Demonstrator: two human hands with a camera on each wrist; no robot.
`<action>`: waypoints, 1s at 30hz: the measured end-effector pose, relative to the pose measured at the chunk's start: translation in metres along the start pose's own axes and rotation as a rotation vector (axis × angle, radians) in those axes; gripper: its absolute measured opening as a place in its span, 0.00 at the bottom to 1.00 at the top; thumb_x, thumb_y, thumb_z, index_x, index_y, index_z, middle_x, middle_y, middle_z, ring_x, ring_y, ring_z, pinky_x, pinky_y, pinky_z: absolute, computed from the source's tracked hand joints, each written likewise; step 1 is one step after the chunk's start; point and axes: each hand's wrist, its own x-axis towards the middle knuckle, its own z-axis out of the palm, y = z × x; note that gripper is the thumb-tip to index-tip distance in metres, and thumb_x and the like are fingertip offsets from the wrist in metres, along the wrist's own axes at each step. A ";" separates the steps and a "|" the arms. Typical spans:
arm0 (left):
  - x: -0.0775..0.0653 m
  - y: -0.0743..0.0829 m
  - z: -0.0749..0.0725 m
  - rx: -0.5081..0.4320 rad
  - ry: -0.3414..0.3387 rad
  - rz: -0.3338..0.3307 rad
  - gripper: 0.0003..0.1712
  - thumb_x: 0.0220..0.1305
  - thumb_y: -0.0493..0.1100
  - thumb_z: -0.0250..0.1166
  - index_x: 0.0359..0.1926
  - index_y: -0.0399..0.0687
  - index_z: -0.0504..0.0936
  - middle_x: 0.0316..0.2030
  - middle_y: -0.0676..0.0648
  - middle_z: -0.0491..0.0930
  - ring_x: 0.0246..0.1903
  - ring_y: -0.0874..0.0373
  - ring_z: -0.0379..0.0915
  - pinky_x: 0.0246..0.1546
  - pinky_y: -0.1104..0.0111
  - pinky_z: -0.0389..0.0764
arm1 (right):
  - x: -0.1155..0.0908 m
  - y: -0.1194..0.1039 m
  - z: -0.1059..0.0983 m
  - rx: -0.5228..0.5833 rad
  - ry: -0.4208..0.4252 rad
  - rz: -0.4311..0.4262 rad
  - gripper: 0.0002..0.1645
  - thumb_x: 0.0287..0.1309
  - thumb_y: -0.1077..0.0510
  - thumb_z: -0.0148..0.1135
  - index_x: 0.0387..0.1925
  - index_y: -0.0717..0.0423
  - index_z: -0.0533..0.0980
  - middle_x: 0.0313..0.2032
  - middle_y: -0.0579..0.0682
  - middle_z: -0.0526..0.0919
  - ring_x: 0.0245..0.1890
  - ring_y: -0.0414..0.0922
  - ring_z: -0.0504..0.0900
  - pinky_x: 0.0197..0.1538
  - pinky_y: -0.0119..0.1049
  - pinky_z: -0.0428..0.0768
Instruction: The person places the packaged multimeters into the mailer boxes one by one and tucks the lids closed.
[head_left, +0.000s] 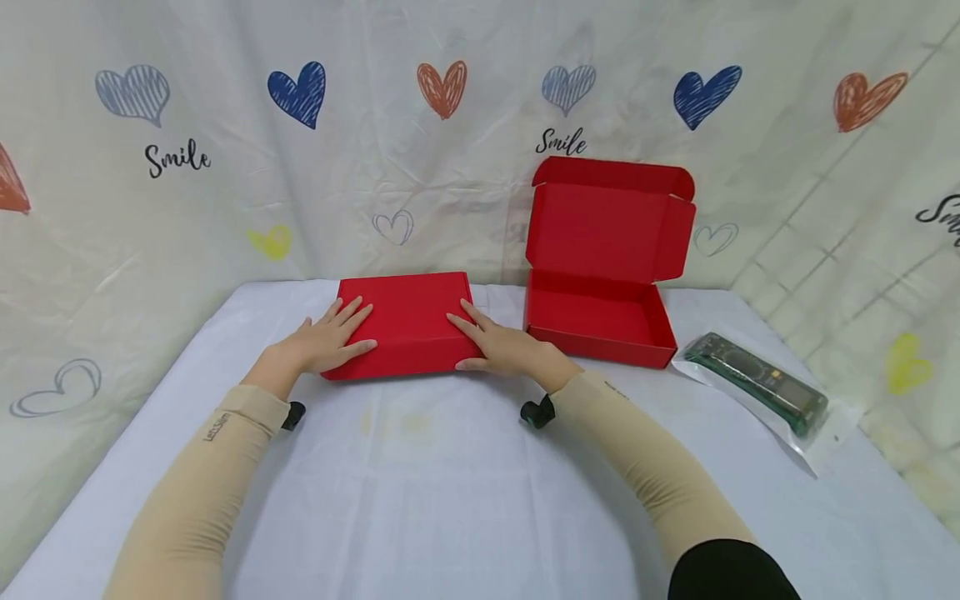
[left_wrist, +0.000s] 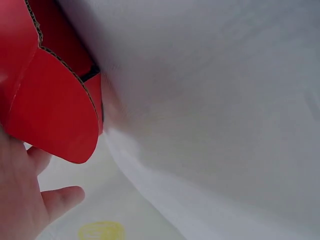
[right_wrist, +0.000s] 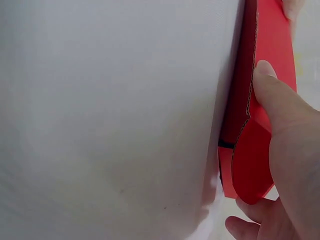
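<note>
Behind the left grip (head_left: pixel 330 337) and the right grip (head_left: pixel 510 343) hangs a pale cloth (head_left: pixel 435 175) printed with hearts (head_left: pixel 297 94) and the word "Smile", while a white-covered counter (head_left: pixel 405 517) spreads beneath both. Beyond the right grip and to its right stands a raised-lid box (head_left: pixel 609 229), red, its inside facing forward. Between the two grips, under their fingers, lies a lowered-lid box (head_left: pixel 408 323), also red, resting flat on the counter; the left grip is spread wide over its left part, the right grip likewise spread wide at its right edge, thumb against the lid's front. Farther out to the right of the right grip lies a packet (head_left: pixel 761 387), clear and pale, with something dark green inside. Next to the left grip a rounded flap (left_wrist: pixel 57 107) juts from the lid's corner, a matching flap showing beside the right grip. Below each grip, at the wrist, sits a small black device (head_left: pixel 537 412)
</note>
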 end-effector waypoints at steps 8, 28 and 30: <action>0.001 0.002 -0.001 0.005 -0.015 -0.002 0.51 0.75 0.65 0.52 0.83 0.45 0.41 0.81 0.36 0.34 0.77 0.30 0.27 0.68 0.28 0.41 | 0.000 0.003 0.001 0.028 0.009 -0.012 0.56 0.69 0.36 0.61 0.83 0.39 0.39 0.82 0.47 0.29 0.75 0.53 0.60 0.32 0.29 0.80; -0.002 -0.002 0.001 -0.026 0.001 0.007 0.52 0.72 0.68 0.54 0.83 0.48 0.42 0.81 0.38 0.34 0.77 0.32 0.28 0.67 0.26 0.44 | -0.016 0.004 0.002 0.272 0.070 0.016 0.55 0.65 0.44 0.69 0.83 0.42 0.47 0.82 0.51 0.40 0.79 0.53 0.49 0.69 0.49 0.71; -0.001 -0.003 0.002 -0.023 -0.002 0.007 0.53 0.72 0.68 0.54 0.83 0.49 0.41 0.81 0.39 0.33 0.77 0.32 0.28 0.67 0.26 0.44 | -0.020 0.003 0.002 0.281 0.094 0.035 0.55 0.64 0.44 0.70 0.82 0.44 0.50 0.82 0.52 0.44 0.79 0.52 0.51 0.67 0.49 0.73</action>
